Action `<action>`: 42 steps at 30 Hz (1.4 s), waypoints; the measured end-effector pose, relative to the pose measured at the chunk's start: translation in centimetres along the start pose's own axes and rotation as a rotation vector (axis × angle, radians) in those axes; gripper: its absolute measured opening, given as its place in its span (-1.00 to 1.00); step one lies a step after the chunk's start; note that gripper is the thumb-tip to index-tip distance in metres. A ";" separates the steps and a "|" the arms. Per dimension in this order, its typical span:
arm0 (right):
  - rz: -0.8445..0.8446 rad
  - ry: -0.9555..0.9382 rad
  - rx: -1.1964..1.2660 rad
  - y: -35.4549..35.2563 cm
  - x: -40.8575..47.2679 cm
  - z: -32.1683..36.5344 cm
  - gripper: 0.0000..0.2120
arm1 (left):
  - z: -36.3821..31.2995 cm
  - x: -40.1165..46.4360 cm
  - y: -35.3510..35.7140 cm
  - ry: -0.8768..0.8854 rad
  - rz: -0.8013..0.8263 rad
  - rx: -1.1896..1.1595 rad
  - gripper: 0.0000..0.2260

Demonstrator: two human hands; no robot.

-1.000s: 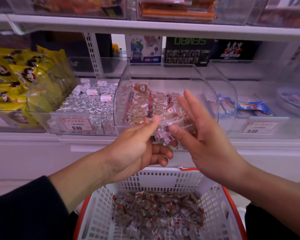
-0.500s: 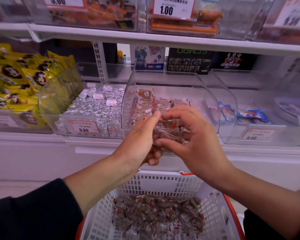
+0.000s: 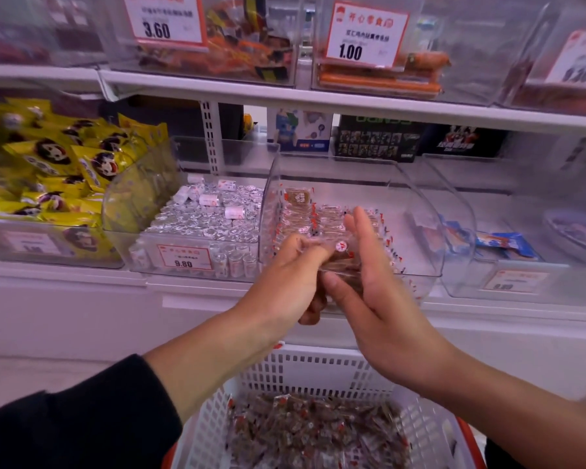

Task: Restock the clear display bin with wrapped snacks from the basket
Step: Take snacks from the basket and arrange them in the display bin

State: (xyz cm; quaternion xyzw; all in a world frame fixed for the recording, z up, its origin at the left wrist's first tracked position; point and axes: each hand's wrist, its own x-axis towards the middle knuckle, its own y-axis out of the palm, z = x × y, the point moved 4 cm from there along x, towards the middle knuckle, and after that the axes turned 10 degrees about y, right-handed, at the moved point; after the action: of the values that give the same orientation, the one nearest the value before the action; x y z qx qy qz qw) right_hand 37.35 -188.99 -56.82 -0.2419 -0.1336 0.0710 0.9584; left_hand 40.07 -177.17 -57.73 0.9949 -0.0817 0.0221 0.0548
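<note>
A clear display bin (image 3: 416, 211) stands on the middle shelf with rows of wrapped brown snacks (image 3: 296, 211) along its left side. In front of its low front wall my left hand (image 3: 290, 279) and my right hand (image 3: 369, 282) press together around a small bunch of wrapped snacks (image 3: 340, 257). My left fingers are curled on the bunch; my right palm lies flat against it with fingers straight. Below, a white basket (image 3: 318, 370) with a red rim holds a heap of the same clear-wrapped brown snacks (image 3: 315, 434).
A bin of silver-wrapped sweets (image 3: 203, 228) with a 9.80 tag sits to the left, yellow snack bags (image 3: 48, 177) beyond it. To the right a clear bin holds blue packets (image 3: 501, 242). The upper shelf (image 3: 318, 99) carries more bins with price tags.
My hands closed together on the bunch of snacks and lifted slightly toward the bin. My right fingers curled over it, then straightened. The view tilted upward, showing more of the upper shelf.
</note>
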 end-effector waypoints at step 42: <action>-0.125 0.593 -0.287 3.6 24.5 -9.3 -0.54 | -1.7 6.8 -8.1 0.382 -0.062 1.186 -0.74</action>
State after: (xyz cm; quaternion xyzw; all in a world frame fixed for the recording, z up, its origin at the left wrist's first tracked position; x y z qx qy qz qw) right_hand 63.15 -185.11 -61.02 -0.3760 0.1277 -0.0811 0.9142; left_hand 48.04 -170.08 -56.52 0.8364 -0.0151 0.2397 -0.4928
